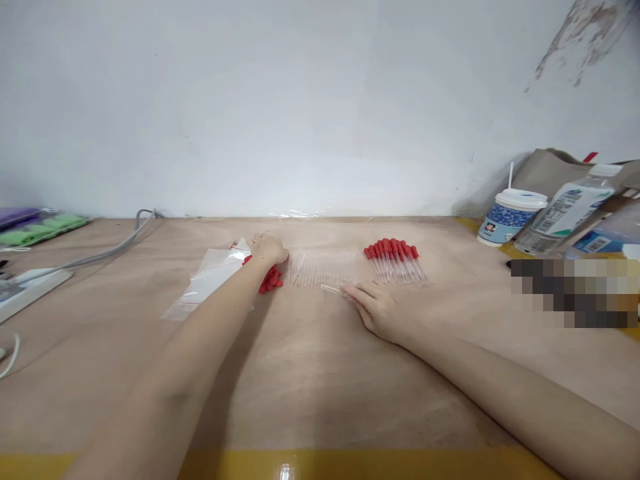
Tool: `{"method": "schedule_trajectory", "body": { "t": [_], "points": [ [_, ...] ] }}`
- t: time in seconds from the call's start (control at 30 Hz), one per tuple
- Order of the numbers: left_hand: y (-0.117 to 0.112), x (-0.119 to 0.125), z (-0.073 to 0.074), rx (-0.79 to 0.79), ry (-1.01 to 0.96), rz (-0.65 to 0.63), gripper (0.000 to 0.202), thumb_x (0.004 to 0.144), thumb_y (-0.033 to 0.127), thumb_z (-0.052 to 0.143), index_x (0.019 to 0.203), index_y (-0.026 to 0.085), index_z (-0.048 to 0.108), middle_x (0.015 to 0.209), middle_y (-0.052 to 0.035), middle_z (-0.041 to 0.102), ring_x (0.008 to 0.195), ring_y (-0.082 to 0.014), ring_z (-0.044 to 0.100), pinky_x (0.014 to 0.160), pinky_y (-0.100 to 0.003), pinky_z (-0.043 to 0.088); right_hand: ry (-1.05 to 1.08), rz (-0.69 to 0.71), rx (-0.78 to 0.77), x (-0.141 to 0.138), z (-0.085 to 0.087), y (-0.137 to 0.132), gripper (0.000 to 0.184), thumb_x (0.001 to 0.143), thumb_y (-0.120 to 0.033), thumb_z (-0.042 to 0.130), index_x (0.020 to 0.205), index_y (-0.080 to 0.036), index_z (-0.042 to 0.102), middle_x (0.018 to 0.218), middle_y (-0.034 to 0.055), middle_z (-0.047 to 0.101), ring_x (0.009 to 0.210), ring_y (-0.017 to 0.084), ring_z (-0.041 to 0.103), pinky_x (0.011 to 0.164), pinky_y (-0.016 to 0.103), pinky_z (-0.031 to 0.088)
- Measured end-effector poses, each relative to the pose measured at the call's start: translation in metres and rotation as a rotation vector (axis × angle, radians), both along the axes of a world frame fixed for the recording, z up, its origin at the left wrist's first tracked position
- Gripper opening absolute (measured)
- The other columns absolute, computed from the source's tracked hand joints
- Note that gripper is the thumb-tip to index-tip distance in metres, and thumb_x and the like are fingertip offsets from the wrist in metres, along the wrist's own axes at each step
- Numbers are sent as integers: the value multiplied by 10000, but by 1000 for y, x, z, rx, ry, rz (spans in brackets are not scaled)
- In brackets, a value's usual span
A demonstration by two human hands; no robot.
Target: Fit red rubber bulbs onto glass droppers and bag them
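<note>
My left hand (267, 250) reaches far across the wooden table (310, 373), fingers curled down over a small pile of red rubber bulbs (271, 279). Clear plastic bags (210, 280) lie just left of it. A row of clear glass dropper tubes (320, 268) lies between my hands. My right hand (375, 308) rests low on the table with its fingertips pinching one loose clear tube (331, 289). Further right lies a bunch of assembled droppers with red bulbs (395, 260).
A white power strip (30, 287) with a grey cable (115, 247) sits at the left, green and purple items (40, 228) behind it. At the right stand a paper cup with straw (510, 217), a plastic bottle (570, 208) and a brown bag (550, 170). Yellow tape edges the table front.
</note>
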State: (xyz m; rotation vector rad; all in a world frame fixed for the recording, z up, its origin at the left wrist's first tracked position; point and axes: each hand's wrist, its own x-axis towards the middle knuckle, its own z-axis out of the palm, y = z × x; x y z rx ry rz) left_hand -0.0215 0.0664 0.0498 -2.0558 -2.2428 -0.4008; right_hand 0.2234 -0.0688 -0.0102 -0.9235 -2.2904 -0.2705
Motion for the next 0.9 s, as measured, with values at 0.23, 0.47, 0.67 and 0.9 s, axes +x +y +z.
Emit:
{"method": "schedule_trajectory", "body": {
  "t": [0.23,0.47,0.67,0.9],
  "points": [
    [-49,-1,14,206,-135,-247,221,856,319,418,972,164,526,998,-97,590,943,-231,536,798,-345,408,113,-48,-154,2,-7,4,216,893,-170,333,982,-177,530,877,68,590,811,181,538,727,313,440],
    [-130,5,-26,74,-754,-701,269,859,261,432,1111,171,460,799,-31,593,708,-135,586,682,-281,466,113,-44,-118,2,-6,1,281,886,-161,344,1119,-165,500,908,83,594,830,189,548,743,320,434],
    [-141,15,-43,-148,-1059,-628,191,734,271,617,744,165,458,757,-19,590,719,-143,608,639,-256,469,134,-3,-149,-3,5,-6,218,892,-229,385,946,-167,586,762,48,605,716,153,549,687,281,422],
    [-137,12,-48,-77,-1034,-672,207,766,298,610,819,176,452,772,1,582,736,-134,595,676,-263,462,221,-4,-202,-14,11,-13,199,889,-248,404,875,-177,589,750,28,635,701,133,569,669,265,401]
  ]
}}
